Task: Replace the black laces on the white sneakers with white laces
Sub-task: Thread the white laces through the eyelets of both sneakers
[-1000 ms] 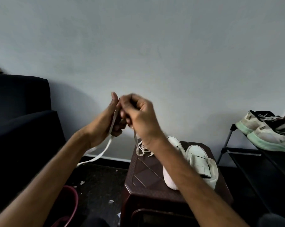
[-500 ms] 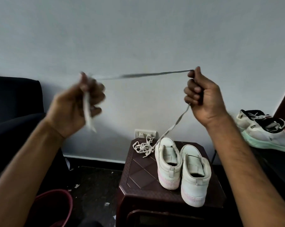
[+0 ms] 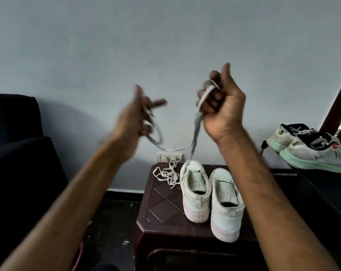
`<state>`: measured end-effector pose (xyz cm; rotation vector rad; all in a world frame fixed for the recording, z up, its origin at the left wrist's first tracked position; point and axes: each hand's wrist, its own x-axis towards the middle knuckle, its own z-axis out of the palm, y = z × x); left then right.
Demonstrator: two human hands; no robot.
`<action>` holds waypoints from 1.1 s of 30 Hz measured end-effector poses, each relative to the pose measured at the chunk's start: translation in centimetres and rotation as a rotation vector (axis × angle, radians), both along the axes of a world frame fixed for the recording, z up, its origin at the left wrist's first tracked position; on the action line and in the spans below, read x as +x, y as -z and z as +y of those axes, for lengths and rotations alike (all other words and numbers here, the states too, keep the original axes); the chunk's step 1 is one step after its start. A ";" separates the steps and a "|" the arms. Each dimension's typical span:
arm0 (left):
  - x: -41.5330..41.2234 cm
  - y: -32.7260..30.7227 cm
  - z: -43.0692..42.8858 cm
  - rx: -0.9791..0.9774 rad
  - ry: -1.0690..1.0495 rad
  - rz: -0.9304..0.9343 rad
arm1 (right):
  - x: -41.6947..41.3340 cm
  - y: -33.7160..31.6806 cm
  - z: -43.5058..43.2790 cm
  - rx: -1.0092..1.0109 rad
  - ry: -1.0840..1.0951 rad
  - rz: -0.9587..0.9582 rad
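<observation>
Above two white sneakers (image 3: 196, 194), the left hand (image 3: 134, 118) and right hand (image 3: 222, 106) grip one white lace (image 3: 195, 137).

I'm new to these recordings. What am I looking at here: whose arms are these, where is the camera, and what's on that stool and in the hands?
There is no machine here. One camera sits on a person's head and looks forward and down, so the two bare arms are that person's own. The right hand grips a white lace, which runs down to the left one of two white sneakers. The sneakers stand with their heels toward the camera on a dark brown stool. The left hand is blurred, but the lace's other stretch seems to loop through its fingers. A tangled loose lace lies on the stool beside the sneakers. At the right, other shoes sit on a rack, and a dark sofa is at the left.
</observation>
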<state>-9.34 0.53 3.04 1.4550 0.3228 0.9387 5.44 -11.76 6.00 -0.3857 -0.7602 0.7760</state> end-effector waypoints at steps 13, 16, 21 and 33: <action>-0.9 -2.5 -0.1 -0.058 0.275 -0.269 | 5.2 14.2 -5.5 -1.440 0.772 -1.429; -1.0 -5.9 -0.7 0.019 0.397 -0.330 | 4.3 18.5 -6.6 -1.720 0.559 -1.444; 2.3 -4.1 -1.7 0.174 0.200 -0.048 | 6.0 18.8 -5.0 -1.734 0.801 -1.571; 8.7 15.9 -1.8 0.604 -0.064 1.033 | 9.0 18.8 -2.4 -1.113 0.833 -1.516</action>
